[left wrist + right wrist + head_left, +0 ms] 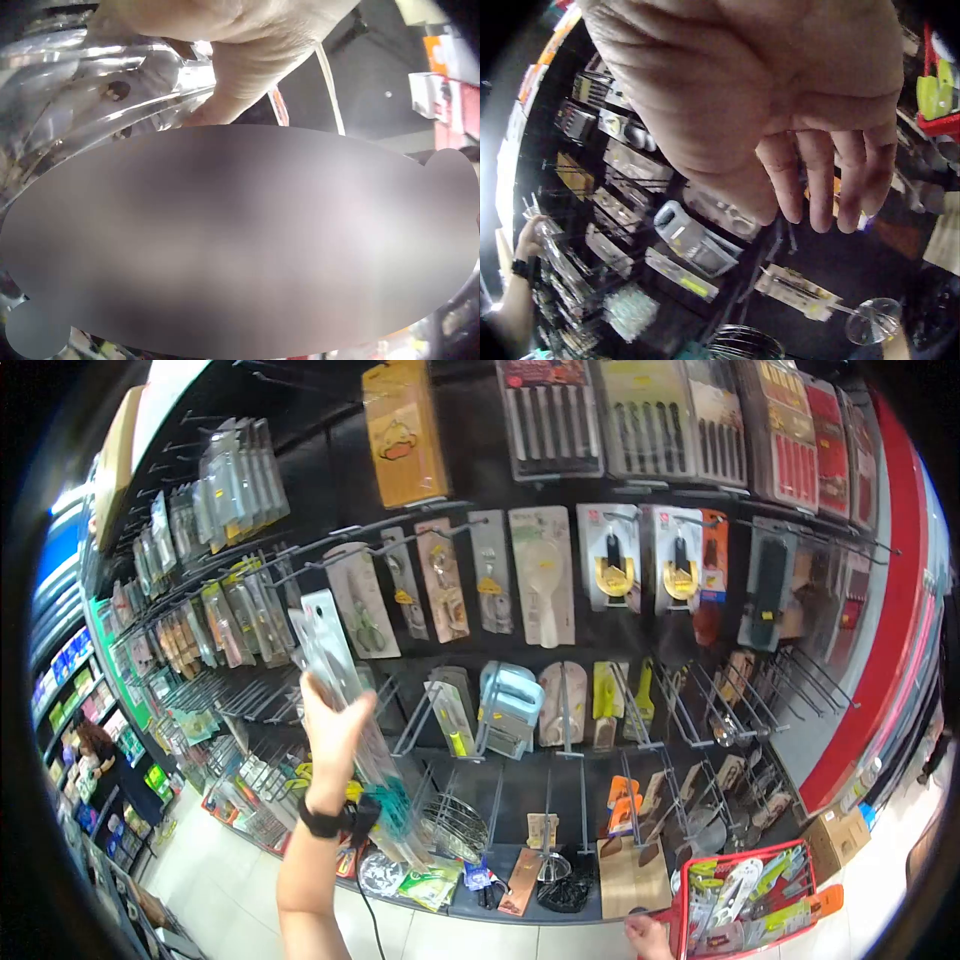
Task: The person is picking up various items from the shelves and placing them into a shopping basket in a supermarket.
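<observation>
Raised at the left of the rack, my left hand (pixel 333 738) grips a bundle of clear plastic packages (pixel 330 635) hanging near the hooks. In the left wrist view, the thumb of that hand (pixel 247 71) lies against shiny clear plastic (pixel 112 97); much of this view is blurred out. Low at the front, my right hand (pixel 648 937) is beside a red basket (pixel 683 905) full of packaged utensils. The right wrist view shows the right hand (pixel 780 97) with relaxed fingers and nothing in them.
Metal hooks carry packaged utensils, including a white rice paddle (pixel 543 585) and a blue grater set (pixel 510 705). A wooden board (pixel 633 880) stands on the bottom shelf. A cardboard box (pixel 838 840) is at the right, and another person (pixel 105 760) is in the left aisle.
</observation>
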